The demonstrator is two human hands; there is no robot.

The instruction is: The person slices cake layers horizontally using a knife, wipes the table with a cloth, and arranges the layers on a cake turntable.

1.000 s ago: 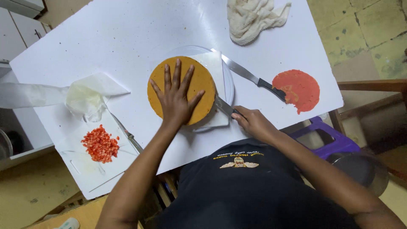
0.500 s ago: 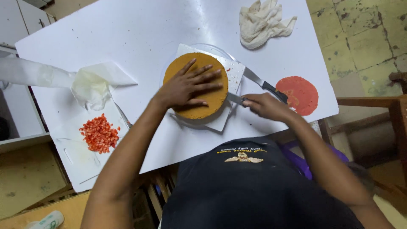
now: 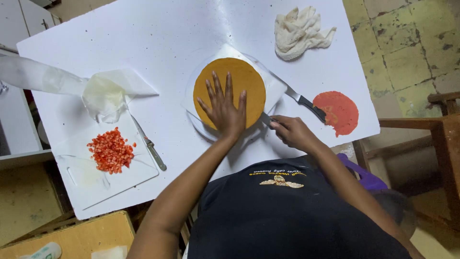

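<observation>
Right grip [image 3: 290, 132] closed on steel blade, left hand [image 3: 223, 108] flat, fingers spread, on smooth round orange cake [image 3: 230, 91]

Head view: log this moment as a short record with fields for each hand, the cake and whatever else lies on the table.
left hand: flat, fingers spread, on the round orange-brown cake
right hand: grips a knife handle at the cake's near-right edge
cake: on a turntable
second knife: right of the cake, by a red disc
also: white cloth, chopped red pieces, small knife
</observation>
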